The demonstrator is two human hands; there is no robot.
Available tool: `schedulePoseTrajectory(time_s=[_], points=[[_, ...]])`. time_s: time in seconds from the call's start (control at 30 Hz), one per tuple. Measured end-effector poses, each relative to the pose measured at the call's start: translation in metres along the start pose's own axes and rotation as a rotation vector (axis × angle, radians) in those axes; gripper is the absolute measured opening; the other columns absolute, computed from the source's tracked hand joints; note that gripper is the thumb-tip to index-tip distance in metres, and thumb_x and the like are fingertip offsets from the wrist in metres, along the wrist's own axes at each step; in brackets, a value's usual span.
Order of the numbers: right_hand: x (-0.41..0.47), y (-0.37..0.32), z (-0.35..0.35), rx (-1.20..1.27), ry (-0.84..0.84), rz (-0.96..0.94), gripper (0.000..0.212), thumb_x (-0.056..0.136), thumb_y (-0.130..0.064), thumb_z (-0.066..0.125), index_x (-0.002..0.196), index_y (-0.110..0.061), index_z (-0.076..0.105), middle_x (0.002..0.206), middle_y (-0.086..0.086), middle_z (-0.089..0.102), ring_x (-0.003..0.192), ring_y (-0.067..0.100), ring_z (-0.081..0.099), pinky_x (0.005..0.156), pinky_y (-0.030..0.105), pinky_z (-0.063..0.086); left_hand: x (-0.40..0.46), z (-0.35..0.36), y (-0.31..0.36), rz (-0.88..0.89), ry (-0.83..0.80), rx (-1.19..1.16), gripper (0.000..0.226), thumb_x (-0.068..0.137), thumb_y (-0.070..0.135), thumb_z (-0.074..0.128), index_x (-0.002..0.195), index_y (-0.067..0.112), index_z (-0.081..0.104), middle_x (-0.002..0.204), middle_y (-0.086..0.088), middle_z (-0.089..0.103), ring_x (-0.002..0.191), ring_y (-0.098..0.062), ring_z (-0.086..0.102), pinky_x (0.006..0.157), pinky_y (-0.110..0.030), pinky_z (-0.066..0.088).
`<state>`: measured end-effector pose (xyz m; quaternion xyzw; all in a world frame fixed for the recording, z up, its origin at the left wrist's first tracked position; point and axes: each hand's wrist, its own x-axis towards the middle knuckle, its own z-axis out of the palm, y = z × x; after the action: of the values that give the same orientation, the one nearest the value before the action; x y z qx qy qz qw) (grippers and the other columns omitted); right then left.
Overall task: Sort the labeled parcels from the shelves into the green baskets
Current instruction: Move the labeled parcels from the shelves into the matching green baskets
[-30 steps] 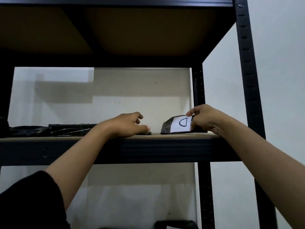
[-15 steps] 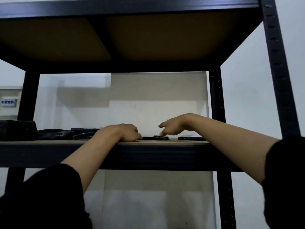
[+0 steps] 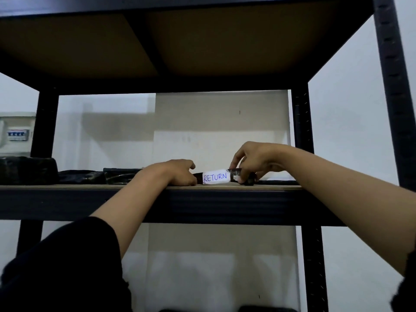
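Flat, glossy black parcel (image 3: 234,177) with white paper label (image 3: 215,177) reading RETURN, tilted up near shelf (image 3: 135,188) front lip. Pinched at its 3 o'clock end by right hand (image 3: 252,162); left hand (image 3: 177,172) curled at its 9 o'clock end, grip unclear. More crinkled black parcels (image 3: 81,176) toward 9 o'clock. Bare board at 3 o'clock.

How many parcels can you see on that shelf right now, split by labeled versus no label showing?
Label showing: 1, the RETURN parcel, pinched by the right hand
No label showing: 4, a bulky one, two flat ones left of the left hand, and one flat one far right
Total: 5
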<state>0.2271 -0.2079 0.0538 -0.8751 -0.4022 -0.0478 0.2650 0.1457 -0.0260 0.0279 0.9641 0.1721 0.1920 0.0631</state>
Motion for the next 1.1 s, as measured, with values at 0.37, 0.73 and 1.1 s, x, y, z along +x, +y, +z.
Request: schedulePoseTrajectory(time_s=[0.37, 0.73, 1.1], points=[[-0.069, 0.021, -0.014, 0.391, 0.083, -0.042, 0.041, 0.080, 0.014, 0.061, 0.111, -0.013, 0.065, 0.089, 0.015, 0.061, 0.071, 0.021, 0.061, 0.070, 0.028, 0.056, -0.031, -0.009, 0.008, 0.267, 0.041, -0.366, 0.024, 0.089, 0.006, 0.057, 0.112, 0.009, 0.063, 0.089, -0.004, 0.065, 0.076, -0.012, 0.059, 0.069, -0.022, 0.052], [-0.201, 0.029, -0.012, 0.819, 0.278, -0.193, 0.026, 0.085, 0.012, 0.056, 0.105, -0.003, 0.065, 0.096, 0.017, 0.062, 0.086, 0.020, 0.065, 0.075, 0.031, 0.059, -0.156, 0.006, 0.039, 0.515, 0.280, -0.927, 0.019, 0.088, 0.003, 0.056, 0.100, 0.015, 0.065, 0.087, -0.008, 0.068, 0.069, -0.005, 0.067, 0.060, -0.013, 0.052], [-0.331, 0.091, 0.032, 0.817, 0.324, 0.141, 0.033, 0.080, 0.018, 0.057, 0.106, -0.001, 0.065, 0.099, 0.018, 0.067, 0.087, 0.024, 0.068, 0.075, 0.030, 0.058, -0.236, 0.117, 0.090, 0.661, -0.012, -0.961, 0.033, 0.074, 0.006, 0.072, 0.095, 0.032, 0.066, 0.080, 0.007, 0.068, 0.068, -0.004, 0.061, 0.066, -0.018, 0.050]])
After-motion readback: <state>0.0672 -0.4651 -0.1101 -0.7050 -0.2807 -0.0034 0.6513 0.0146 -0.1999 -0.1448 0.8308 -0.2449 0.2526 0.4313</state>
